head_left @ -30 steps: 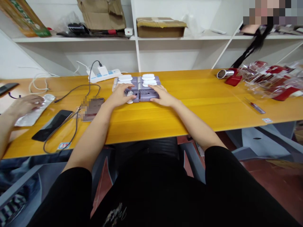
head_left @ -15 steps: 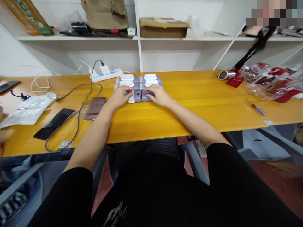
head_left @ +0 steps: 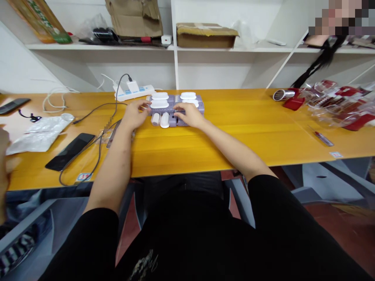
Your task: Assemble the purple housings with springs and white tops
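A purple-grey unit (head_left: 174, 120) with several rounded white pieces on it stands near the back of the table. Two white oval pieces (head_left: 159, 104) lie one behind the other on its left half, and a similar pair (head_left: 188, 95) tops the right half. At its front left, a pale rounded cylinder (head_left: 156, 119) stands beside a white oval-ended piece (head_left: 165, 120). My left hand (head_left: 135, 114) is at the unit's left side, fingers apart, nothing visible in them. Over the right front part, my right hand (head_left: 190, 113) has its thumb and fingers spread; the palm side is hidden.
Left of the unit are a power strip (head_left: 136, 93), dark cables, a black phone (head_left: 70, 151) and a white plastic bag (head_left: 41, 134). Another person's arm (head_left: 3, 168) is at the left edge. Red items in clear wrap (head_left: 336, 103) and a small screwdriver-like tool (head_left: 324, 138) lie right.
My left hand has moved left, off the white piece at the front, uncovering the pale cylinder. My right hand's fingers have lifted and spread slightly. The view has shifted a little.
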The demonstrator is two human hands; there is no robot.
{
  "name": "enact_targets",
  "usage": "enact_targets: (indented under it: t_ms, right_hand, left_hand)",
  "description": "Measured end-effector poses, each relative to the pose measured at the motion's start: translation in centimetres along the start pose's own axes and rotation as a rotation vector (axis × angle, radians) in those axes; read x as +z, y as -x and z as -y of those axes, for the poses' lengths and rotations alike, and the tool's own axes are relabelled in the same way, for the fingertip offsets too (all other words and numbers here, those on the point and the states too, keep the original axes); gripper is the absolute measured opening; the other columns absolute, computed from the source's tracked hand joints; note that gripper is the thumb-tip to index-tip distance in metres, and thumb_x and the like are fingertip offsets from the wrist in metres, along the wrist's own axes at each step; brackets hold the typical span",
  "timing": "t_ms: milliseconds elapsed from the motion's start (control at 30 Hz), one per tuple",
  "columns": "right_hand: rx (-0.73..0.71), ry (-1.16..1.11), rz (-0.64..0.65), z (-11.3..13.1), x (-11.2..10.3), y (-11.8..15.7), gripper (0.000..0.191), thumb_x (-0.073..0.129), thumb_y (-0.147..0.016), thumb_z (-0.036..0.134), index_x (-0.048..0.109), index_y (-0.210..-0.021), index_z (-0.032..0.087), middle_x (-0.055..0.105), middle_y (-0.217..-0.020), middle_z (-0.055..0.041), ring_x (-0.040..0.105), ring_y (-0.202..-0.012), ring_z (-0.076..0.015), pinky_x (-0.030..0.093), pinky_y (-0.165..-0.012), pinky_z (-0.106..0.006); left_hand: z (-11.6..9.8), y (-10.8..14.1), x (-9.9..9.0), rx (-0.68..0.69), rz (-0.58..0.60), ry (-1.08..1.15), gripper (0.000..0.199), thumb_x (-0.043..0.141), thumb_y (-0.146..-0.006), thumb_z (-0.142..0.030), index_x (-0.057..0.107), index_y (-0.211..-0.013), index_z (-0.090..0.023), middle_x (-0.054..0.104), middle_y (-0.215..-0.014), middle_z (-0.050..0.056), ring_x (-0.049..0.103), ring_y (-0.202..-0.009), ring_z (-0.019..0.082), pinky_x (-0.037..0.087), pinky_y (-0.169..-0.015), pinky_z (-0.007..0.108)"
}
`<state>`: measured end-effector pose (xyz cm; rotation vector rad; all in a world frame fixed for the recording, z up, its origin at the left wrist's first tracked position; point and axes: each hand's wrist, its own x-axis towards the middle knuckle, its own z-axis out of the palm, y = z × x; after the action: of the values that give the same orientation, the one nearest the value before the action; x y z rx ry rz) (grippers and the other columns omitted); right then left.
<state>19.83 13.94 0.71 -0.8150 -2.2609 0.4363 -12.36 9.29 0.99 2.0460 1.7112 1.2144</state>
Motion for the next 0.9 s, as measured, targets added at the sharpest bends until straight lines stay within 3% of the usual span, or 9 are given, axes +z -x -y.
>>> enact_targets:
  t_ms: [200, 300, 533, 667, 800, 900]
  right_hand:
    - [0.023, 0.079, 0.094, -0.1, 1.3, -2.0, 0.038, 0.078, -0.106, 0.024, 0.091, -0.141, 0.021, 0.092, -0.141, -0.0134, 0.083, -0.133, -0.0366, 0.064, -0.125, -0.055]
    - [0.029, 0.043, 0.071, -0.5, 1.4, -1.8, 0.047, 0.077, -0.106, 0.023, 0.086, -0.152, 0.021, 0.091, -0.144, -0.0141, 0.083, -0.135, -0.0359, 0.063, -0.126, -0.055]
    - [-0.026, 0.031, 0.022, -0.7, 2.0, -1.2, 0.059, 0.078, -0.103, 0.028, 0.079, -0.161, 0.018, 0.083, -0.164, -0.0192, 0.078, -0.147, -0.04, 0.06, -0.133, -0.063]
    - [-0.044, 0.056, -0.059, -1.6, 0.0, -1.6, 0.053, 0.075, -0.109, 0.041, 0.08, -0.158, 0.021, 0.081, -0.166, -0.0184, 0.073, -0.153, -0.0412, 0.057, -0.136, -0.066]
    - [0.073, 0.072, -0.178, -4.1, -3.4, -2.0, 0.05, 0.071, -0.114, 0.054, 0.082, -0.15, 0.022, 0.086, -0.152, -0.0188, 0.078, -0.138, -0.0405, 0.063, -0.129, -0.068]
    - [0.142, 0.093, -0.21, -6.3, -5.1, -1.6, 0.046, 0.076, -0.109, 0.051, 0.085, -0.142, 0.021, 0.088, -0.146, -0.018, 0.08, -0.135, -0.0411, 0.062, -0.13, -0.068]
  left_hand:
    - [0.7, 0.1, -0.3, -0.029, 0.069, -0.05, 0.03, 0.077, -0.101, -0.043, 0.089, -0.12, -0.023, 0.088, -0.118, 0.011, 0.074, -0.105, 0.03, 0.065, -0.115, 0.051]
    - [0.9, 0.1, -0.1, -0.022, 0.081, -0.043, 0.026, 0.078, -0.098, -0.04, 0.089, -0.115, -0.024, 0.088, -0.112, 0.01, 0.074, -0.103, 0.031, 0.065, -0.115, 0.053]
    - [0.9, 0.1, 0.2, -0.013, 0.07, -0.055, 0.029, 0.074, -0.097, -0.035, 0.091, -0.118, -0.023, 0.089, -0.12, 0.011, 0.077, -0.106, 0.031, 0.065, -0.116, 0.052]
    - [0.9, 0.0, 0.0, -0.026, 0.035, -0.044, 0.033, 0.075, -0.099, -0.036, 0.09, -0.126, -0.023, 0.089, -0.125, 0.012, 0.077, -0.11, 0.032, 0.065, -0.119, 0.053]
    - [0.9, 0.1, 0.2, -0.01, 0.038, -0.017, 0.035, 0.073, -0.102, -0.036, 0.088, -0.131, -0.021, 0.088, -0.132, 0.014, 0.079, -0.117, 0.032, 0.064, -0.122, 0.052]
    - [0.8, 0.2, 0.4, -0.004, 0.061, -0.021, 0.036, 0.072, -0.102, -0.036, 0.089, -0.13, -0.021, 0.087, -0.135, 0.014, 0.079, -0.122, 0.032, 0.064, -0.121, 0.051]
